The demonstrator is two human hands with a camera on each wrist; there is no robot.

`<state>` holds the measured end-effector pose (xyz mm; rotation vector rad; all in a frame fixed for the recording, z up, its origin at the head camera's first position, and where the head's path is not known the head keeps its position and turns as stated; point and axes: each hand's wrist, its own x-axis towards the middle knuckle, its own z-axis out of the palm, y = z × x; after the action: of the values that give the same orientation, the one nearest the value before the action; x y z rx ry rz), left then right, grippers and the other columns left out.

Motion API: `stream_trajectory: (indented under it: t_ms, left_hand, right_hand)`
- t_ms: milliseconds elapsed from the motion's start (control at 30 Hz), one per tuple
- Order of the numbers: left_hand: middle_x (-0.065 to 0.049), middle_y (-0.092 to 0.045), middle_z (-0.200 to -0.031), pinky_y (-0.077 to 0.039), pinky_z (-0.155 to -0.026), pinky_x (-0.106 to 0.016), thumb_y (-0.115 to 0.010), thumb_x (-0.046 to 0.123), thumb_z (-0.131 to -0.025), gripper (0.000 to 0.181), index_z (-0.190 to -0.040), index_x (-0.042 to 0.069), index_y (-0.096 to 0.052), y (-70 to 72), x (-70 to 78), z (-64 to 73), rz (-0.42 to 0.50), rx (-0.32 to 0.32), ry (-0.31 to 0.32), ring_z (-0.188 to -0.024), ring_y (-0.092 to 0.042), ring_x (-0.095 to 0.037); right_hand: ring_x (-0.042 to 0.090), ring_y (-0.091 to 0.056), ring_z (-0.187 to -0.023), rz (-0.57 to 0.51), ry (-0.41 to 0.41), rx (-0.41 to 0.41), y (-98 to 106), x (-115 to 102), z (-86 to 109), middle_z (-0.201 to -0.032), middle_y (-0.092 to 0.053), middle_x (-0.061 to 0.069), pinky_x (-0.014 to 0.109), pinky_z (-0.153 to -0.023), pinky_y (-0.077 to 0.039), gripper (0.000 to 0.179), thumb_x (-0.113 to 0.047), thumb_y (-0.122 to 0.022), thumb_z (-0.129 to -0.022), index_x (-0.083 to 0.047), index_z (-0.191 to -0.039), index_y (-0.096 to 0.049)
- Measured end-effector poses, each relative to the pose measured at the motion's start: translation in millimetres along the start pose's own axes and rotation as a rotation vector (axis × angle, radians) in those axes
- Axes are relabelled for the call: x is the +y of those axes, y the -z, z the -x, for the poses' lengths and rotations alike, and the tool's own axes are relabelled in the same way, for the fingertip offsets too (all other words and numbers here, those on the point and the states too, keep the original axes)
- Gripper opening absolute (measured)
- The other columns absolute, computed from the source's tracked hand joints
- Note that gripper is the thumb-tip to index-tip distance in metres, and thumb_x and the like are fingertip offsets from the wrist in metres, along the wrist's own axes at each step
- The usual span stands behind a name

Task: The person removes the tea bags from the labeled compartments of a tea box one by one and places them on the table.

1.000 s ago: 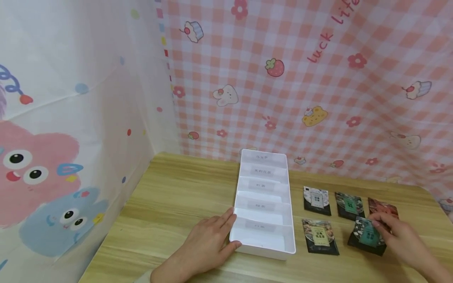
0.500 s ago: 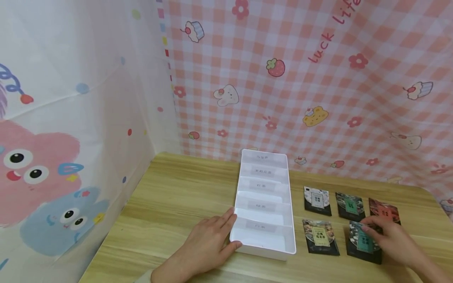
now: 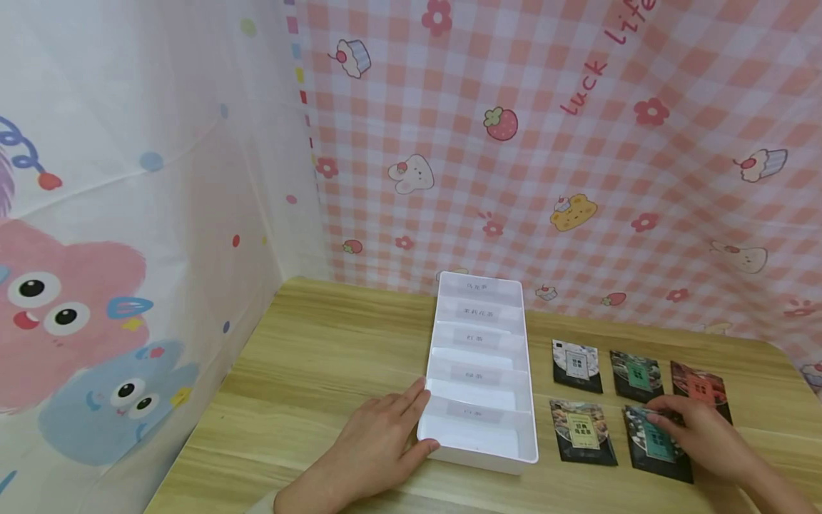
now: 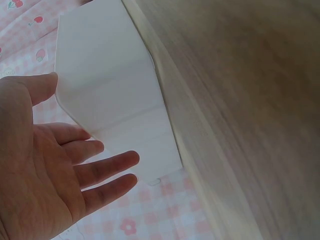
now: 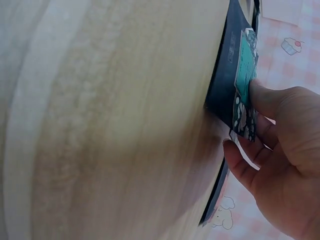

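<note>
On the wooden table in the head view, my right hand (image 3: 713,437) pinches the upper right edge of a tea sachet (image 3: 656,444) with a teal label and black bottom. In the right wrist view the thumb lies on the sachet's face (image 5: 244,67), with fingers behind its edge. My left hand (image 3: 375,446) rests beside a long white divided box (image 3: 472,434), fingertips and thumb at its near left corner. Its fingers are extended in the left wrist view, where the box's white side (image 4: 107,75) shows. Labels mark the box's several bare compartments.
Close by lie a yellow-label sachet (image 3: 581,432), a white sachet (image 3: 576,364), a green sachet (image 3: 636,373) and a red sachet (image 3: 700,385), partly hidden by the right hand. A pink checked cloth (image 3: 514,178) hangs behind the table (image 3: 321,357).
My right hand has moved slightly left and toward me with the teal-label sachet, which now lies straighter beside the yellow-label one. The left hand and box have stayed in place.
</note>
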<state>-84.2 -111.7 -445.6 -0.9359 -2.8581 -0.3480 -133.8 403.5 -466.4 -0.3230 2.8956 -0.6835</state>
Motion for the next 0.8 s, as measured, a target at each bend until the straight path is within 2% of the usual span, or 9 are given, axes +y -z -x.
stream_trajectory:
  t_ms: [267, 367, 567, 667, 800]
  left_hand:
    - [-0.012, -0.05, -0.158, -0.053, -0.099, -0.046, -0.05, 0.056, -0.107, 0.069, -0.15, 0.002, -0.056, 0.7, 0.5, 0.0, -0.001, -0.004, -0.009, -0.126, -0.065, -0.027]
    - [-0.012, -0.05, -0.158, -0.054, -0.099, -0.046, -0.05, 0.056, -0.107, 0.069, -0.15, 0.002, -0.056, 1.8, -0.4, 1.1, -0.005, -0.008, -0.009, -0.125, -0.065, -0.028]
    - [-0.012, -0.051, -0.157, -0.055, -0.098, -0.047, -0.052, 0.056, -0.106, 0.069, -0.149, 0.002, -0.057, 6.9, -4.1, 1.6, -0.023, -0.009, -0.013, -0.123, -0.066, -0.029]
    - [-0.012, -0.052, -0.157, -0.055, -0.096, -0.047, -0.053, 0.056, -0.106, 0.068, -0.148, 0.002, -0.058, 10.1, -5.2, 1.2, -0.034, -0.009, -0.021, -0.124, -0.066, -0.029]
    - [-0.011, -0.053, -0.156, -0.056, -0.097, -0.048, -0.053, 0.057, -0.106, 0.068, -0.148, 0.003, -0.059, 18.4, -6.5, -1.3, -0.028, -0.044, -0.03, -0.126, -0.065, -0.03]
  right_hand:
    - [0.013, -0.069, -0.085, 0.049, -0.023, 0.005, -3.3, 5.2, -1.5, -0.104, -0.074, 0.003, 0.03, -0.066, -0.054, 0.016, -0.017, -0.072, -0.1, -0.005, -0.11, -0.075]
    - [0.013, -0.067, -0.086, 0.048, -0.021, 0.037, -5.5, 5.8, 0.2, -0.103, -0.073, 0.003, 0.03, -0.066, -0.053, 0.015, -0.017, -0.073, -0.1, -0.006, -0.108, -0.076]
    - [0.003, -0.062, -0.081, -0.009, 0.004, 0.094, -5.8, 1.8, 2.5, -0.098, -0.071, 0.003, 0.029, -0.062, -0.052, 0.011, -0.013, -0.071, -0.101, -0.005, -0.107, -0.075]
    - [0.008, -0.065, -0.083, -0.015, -0.015, 0.096, -3.8, -1.0, 1.4, -0.1, -0.07, 0.005, 0.029, -0.063, -0.053, 0.013, -0.013, -0.068, -0.103, -0.004, -0.108, -0.075]
    - [0.015, -0.068, -0.084, -0.007, -0.027, 0.112, -0.6, -4.4, 2.2, -0.103, -0.07, 0.008, 0.03, -0.064, -0.055, 0.015, -0.015, -0.066, -0.105, -0.004, -0.11, -0.075]
